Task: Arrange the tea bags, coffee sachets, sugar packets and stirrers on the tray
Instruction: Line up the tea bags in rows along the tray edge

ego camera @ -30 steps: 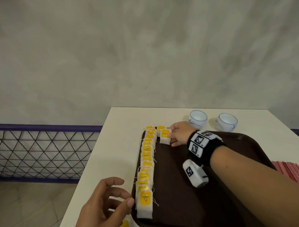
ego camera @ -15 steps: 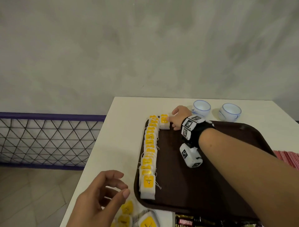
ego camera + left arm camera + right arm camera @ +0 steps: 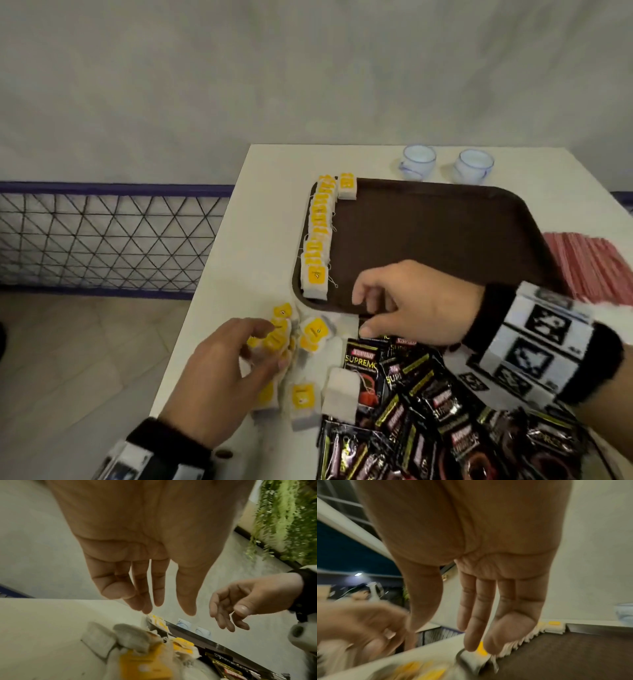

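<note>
1. White rectangular table (image 3: pixel 239 260) is bearing everything.
2. Dark brown plastic tray (image 3: pixel 445 240) is lying on it, with a row of white, yellow-tagged tea bags (image 3: pixel 318 240) lining its left edge.
3. Black glossy coffee sachets (image 3: pixel 428 411) are lying heaped near the tray's front edge.
4. Right hand (image 3: pixel 411 305) is hovering over that edge, fingers relaxed, holding nothing.
5. Left hand (image 3: pixel 233 370) is hanging over the loose tea bags (image 3: pixel 308 342), fingers apart; contact cannot be told.
</note>
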{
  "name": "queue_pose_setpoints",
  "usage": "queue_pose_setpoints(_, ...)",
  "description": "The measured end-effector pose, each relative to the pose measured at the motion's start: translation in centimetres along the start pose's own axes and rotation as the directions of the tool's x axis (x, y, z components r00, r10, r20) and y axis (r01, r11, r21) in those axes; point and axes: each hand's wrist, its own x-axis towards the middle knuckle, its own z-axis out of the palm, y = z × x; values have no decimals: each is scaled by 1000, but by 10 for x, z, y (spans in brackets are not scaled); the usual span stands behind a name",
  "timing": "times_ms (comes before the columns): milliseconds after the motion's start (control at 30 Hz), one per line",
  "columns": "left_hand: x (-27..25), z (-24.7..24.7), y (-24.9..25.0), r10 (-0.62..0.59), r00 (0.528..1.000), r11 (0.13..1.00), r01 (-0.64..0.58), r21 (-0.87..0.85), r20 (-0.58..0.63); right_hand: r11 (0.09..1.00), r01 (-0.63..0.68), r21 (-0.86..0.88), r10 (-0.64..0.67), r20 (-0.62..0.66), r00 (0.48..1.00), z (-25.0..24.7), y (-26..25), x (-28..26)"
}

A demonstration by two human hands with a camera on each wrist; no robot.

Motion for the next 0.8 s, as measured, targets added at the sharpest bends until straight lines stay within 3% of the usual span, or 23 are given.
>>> queue_pose_setpoints(100,-4,4,6,9,1000,997,-11,77,24,989,37,-145,-34,21,999,35,-14,-19)
queue_pose_setpoints(233,-18,8,-2,-37,997,995,30,95,71,977,77,-197,-71,34,997,67,-42,-41)
queue_pose_setpoints(367,-32,22,-8,-56,990,994,44,99,126,952,11,-305,0,38,999,90,-58,-38)
queue_pose_setpoints(533,-32,28,-12,-69,993,997,65,45,97,959,-23,-284,4,-65,998,108,-52,-25)
queue_pose_setpoints(633,-33,27,-13,-67,995,997,64,46,71,989,-56,-138,32,-170,985,109,-44,-25)
queue_pose_setpoints(700,-34,26,-14,-61,997,997,59,42,53,995,-59,80,79,-287,955,105,-38,-29)
queue_pose_setpoints(800,-37,23,-14,-42,998,999,41,25,54,897,11,442,180,-387,904,93,-27,-43)
